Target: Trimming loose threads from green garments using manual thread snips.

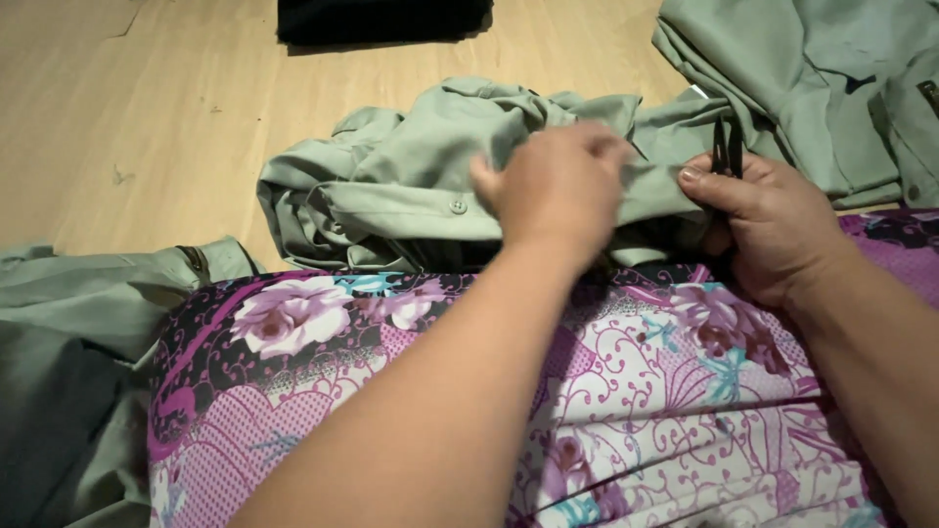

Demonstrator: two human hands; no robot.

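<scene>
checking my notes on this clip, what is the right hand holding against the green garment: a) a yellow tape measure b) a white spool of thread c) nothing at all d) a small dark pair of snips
d: the right hand grips a small dark pair of snips, their tips sticking up above the fingers at the edge of the sage-green garment, while the left hand presses on the cloth.

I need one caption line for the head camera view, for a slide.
Left hand grips a pale green garment while right hand holds small black snips beside it, above a floral purple cloth.
</scene>
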